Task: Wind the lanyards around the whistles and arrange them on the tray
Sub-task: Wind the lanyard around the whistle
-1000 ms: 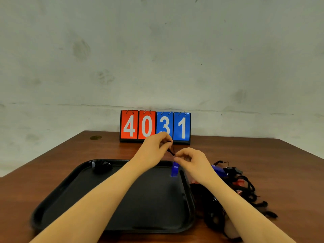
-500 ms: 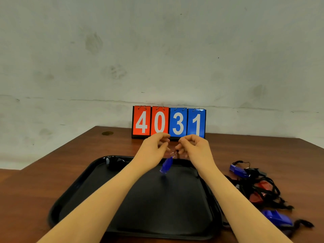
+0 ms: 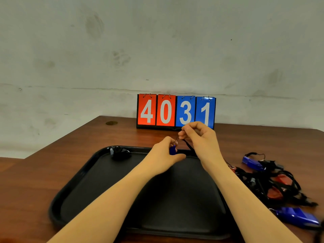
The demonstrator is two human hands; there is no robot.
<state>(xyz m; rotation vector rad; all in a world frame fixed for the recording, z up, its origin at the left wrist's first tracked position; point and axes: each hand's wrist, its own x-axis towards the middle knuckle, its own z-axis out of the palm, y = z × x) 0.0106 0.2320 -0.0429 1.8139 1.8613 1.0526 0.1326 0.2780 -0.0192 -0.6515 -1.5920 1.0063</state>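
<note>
**Blue whistle held over the tray, cord ready to wind**

At the far left corner of the tray (image 3: 73,186), upper left of centre in the frame, sits one dark bundle (image 3: 121,153), apparently a whistle already wound in its cord; too small to be sure. The rest of the tray's floor that shows between the arms holds nothing else I can make out.

At centre frame the left hand (image 3: 164,155) curls round a small blue whistle (image 3: 172,149), thumb underneath and fingers over the top, so only one blue end and the metal ring (image 3: 175,142) peek out. It hangs above the tray's far rim. Just right and a little higher, the right hand (image 3: 198,137) pinches the black lanyard (image 3: 188,146) close to the ring, the other fingers loosely curled. The cord runs down and right from the pinch, passing behind the right wrist.

Judging by looks, the whistle is light, hard plastic, smooth and likely a bit slippery, so holding it by the body is the sound grip while the other hand feeds cord. The lanyard is soft and limp; it will need steady tension or the turns will slacken and slide off.

On the table (image 3: 43,172), at the right edge of the frame, lies a tangled heap (image 3: 273,181) of blue and red whistles with black cords, not yet wound. Lifting one may drag its neighbours along.

At the back stands a scoreboard (image 3: 176,111) reading 4031.
</note>
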